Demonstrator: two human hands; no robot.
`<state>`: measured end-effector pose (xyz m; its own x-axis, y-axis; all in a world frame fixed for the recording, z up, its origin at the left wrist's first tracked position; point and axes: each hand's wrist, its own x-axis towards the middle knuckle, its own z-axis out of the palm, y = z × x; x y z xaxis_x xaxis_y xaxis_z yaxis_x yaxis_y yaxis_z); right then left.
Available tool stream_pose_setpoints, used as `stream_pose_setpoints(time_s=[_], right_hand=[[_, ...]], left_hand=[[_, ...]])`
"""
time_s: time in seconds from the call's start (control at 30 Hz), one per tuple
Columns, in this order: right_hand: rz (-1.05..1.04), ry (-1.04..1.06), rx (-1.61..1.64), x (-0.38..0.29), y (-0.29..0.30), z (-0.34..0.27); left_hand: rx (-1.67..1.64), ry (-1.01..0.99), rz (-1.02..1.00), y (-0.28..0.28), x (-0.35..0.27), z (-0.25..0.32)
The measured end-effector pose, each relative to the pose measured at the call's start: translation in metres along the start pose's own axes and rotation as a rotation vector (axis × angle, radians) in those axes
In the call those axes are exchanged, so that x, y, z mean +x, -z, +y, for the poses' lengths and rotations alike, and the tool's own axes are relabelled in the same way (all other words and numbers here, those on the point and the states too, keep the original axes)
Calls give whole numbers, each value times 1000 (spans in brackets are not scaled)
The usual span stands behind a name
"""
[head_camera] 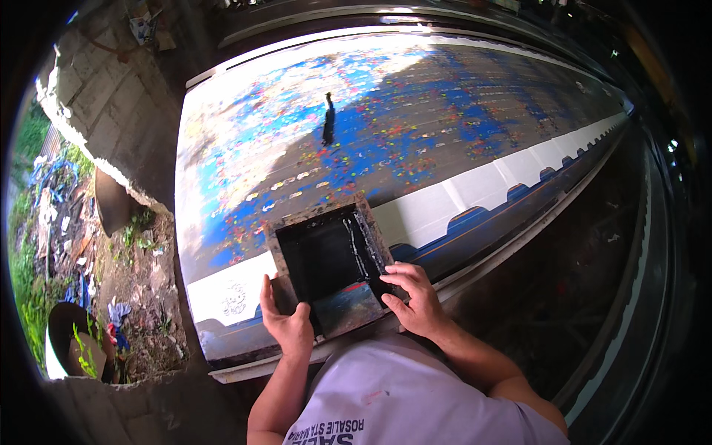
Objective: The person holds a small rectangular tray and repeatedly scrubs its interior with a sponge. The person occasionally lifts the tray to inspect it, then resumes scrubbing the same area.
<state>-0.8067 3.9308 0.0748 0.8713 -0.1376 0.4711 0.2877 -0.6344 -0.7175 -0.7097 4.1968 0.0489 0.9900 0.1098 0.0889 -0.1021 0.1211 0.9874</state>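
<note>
A screen-printing frame (272, 245) with dark ink along its inner right side lies at the near edge of a long printing table (203, 345). My left hand (289, 325) is at the frame's left side, fingers against its lower left corner. At the right side is my right hand (414, 300), its fingertips on the rim. Under and beside the frame runs a row of white fabric pieces (423, 217) with a scalloped edge; a line drawing is printed on the leftmost piece (231, 292).
A dark narrow tool (329, 122) lies on the paint-speckled far part of the table. A block wall (122, 100) stands at the left, with an opening onto littered ground (139, 278). Another long table edge (617, 345) runs along the right.
</note>
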Motion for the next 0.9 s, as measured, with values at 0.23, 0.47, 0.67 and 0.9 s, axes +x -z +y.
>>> stream_pose_setpoints(time_s=[0.23,0.47,0.67,0.9], right_hand=[[22,-64,76,-14,60,52],[52,-87,72,-12,134,110],[31,-64,27,-7,173,140],[-126,208,-159,3,185,123]], left_hand=[[-28,-134,-21,-75,-27,-10],[-27,-59,-13,-171,-49,-27],[97,-102,-4,-216,-60,-33],[61,-13,-1,-232,-62,-35]])
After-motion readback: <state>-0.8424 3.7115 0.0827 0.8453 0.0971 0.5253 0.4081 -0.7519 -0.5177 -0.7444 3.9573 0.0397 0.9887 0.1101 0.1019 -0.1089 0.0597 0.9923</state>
